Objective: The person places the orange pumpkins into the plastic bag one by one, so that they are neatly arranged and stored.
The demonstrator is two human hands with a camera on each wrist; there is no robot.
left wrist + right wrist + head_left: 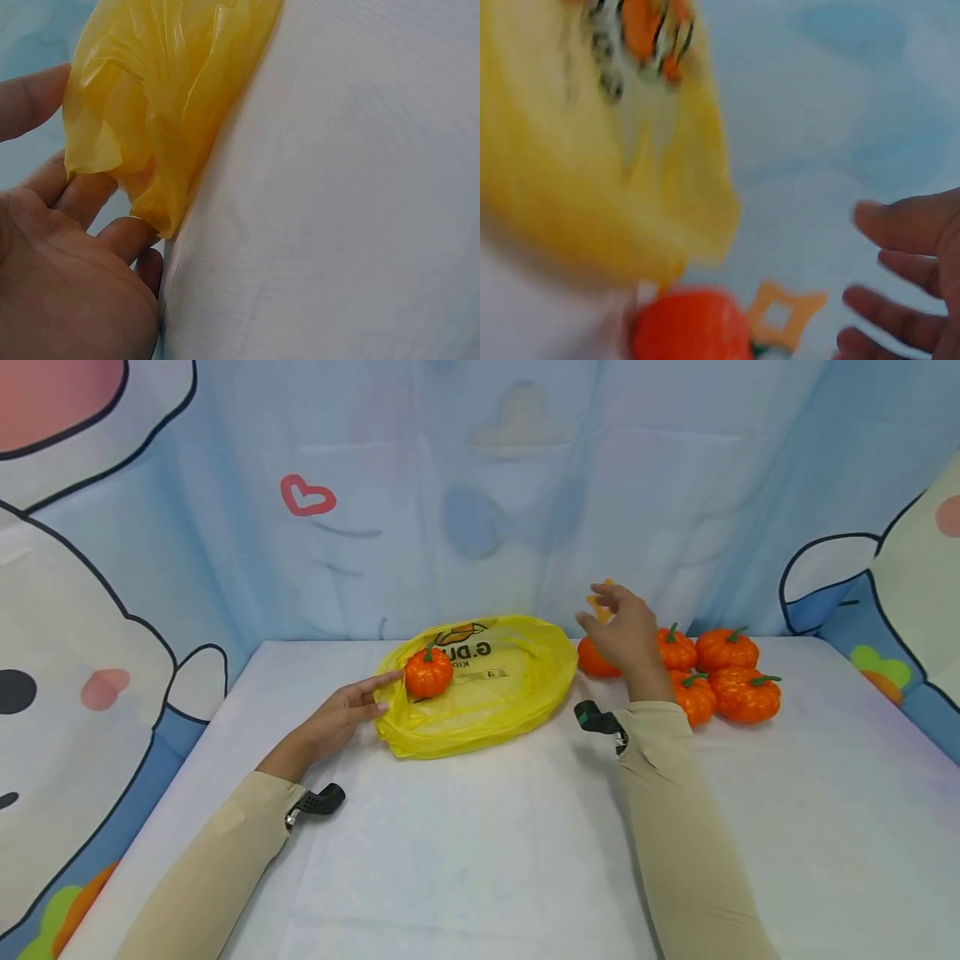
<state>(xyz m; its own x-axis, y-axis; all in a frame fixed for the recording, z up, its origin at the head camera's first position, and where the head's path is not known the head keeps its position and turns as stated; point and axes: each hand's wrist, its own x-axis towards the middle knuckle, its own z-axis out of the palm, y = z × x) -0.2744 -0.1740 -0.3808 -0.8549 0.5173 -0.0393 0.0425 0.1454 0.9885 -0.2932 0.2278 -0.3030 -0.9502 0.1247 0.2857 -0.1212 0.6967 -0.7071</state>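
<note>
A yellow plastic bag [510, 693] with printed lettering is spread on the table. One small orange pumpkin [429, 672] with a green stem sits at the bag's left part. My left hand [341, 722] touches the bag's left edge with extended fingers; in the left wrist view the fingertips are partly behind the crumpled yellow plastic [157, 112]. Holding nothing, my right hand [628, 631] is raised over the right side, fingers apart. Below it, partly covered, is another pumpkin [595, 660]. The right wrist view shows a blurred pumpkin [694, 326] apart from that hand.
Several orange pumpkins [726, 650] are clustered at the table's back right, beside my right forearm. A white cloth covers the table [465, 843]. Behind it hangs a blue printed curtain [480, 485], close to the back edge. Each wrist carries a small black camera [321, 799].
</note>
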